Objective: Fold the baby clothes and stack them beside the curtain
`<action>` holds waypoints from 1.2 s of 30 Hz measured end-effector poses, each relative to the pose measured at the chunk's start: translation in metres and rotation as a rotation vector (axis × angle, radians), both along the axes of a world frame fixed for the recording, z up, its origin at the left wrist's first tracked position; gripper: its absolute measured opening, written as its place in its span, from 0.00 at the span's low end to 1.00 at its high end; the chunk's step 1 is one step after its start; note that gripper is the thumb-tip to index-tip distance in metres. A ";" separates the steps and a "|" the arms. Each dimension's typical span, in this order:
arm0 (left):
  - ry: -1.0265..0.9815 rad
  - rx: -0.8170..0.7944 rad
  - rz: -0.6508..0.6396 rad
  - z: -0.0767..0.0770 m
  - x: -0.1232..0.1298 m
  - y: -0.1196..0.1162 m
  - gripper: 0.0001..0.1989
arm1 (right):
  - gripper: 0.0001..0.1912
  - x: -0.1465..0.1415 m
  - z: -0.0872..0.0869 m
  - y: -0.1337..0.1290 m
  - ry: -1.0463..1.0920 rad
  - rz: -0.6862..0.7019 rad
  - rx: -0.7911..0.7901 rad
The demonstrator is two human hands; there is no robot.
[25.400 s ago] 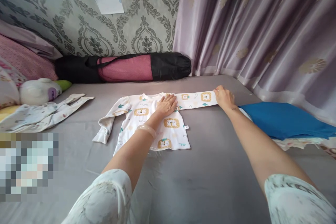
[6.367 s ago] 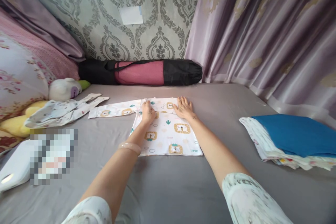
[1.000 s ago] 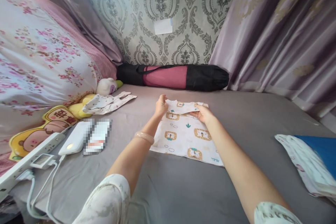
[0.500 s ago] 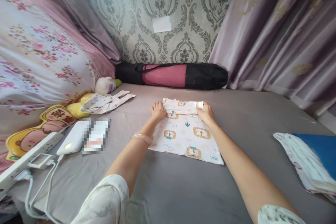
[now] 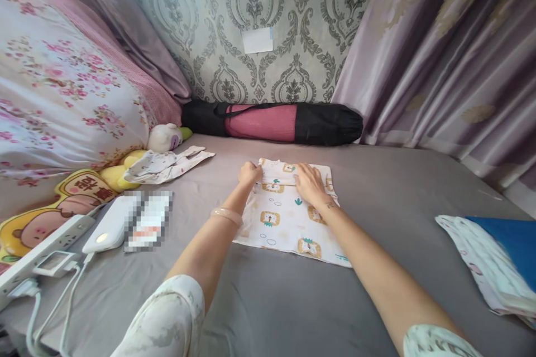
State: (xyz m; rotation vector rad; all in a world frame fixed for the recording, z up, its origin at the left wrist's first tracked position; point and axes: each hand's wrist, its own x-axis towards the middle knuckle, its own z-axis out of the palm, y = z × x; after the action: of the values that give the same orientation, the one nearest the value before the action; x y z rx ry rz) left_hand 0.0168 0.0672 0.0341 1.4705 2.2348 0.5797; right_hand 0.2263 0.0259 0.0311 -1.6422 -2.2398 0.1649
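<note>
A white cloth (image 5: 285, 228) printed with orange lion faces and small green leaves lies on the grey bed sheet (image 5: 259, 301). Its far part is folded over into a band towards me. My left hand (image 5: 250, 173) is closed on the left edge of that band. On the band's right half rests my right hand (image 5: 309, 183), palm down with its fingers stretched out. The right edge of the fold shows beyond my right fingers, lying flat. Some of the print is hidden under my right hand and forearm.
A black and pink rolled bag (image 5: 259, 121) lies along the wall. To the left are a small printed garment (image 5: 167, 166), a white power bank (image 5: 113, 223), a power strip (image 5: 50, 251) with cables and plush toys (image 5: 37, 223). Folded cloths (image 5: 486, 268) lie at right.
My right hand has let go of the fold's right corner and slid left onto the band, fingers stretched. My left hand stays at the left edge, its fingers now more closed.
</note>
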 end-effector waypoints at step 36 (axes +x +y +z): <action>0.378 0.233 -0.610 -0.029 0.020 -0.004 0.24 | 0.31 -0.046 -0.017 0.022 -0.136 0.110 -0.150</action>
State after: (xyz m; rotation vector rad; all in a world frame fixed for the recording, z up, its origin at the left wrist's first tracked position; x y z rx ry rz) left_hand 0.0365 0.0635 0.0052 2.4147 1.8377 0.3890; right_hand 0.1805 0.0484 0.0142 -1.6500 -2.4760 0.2627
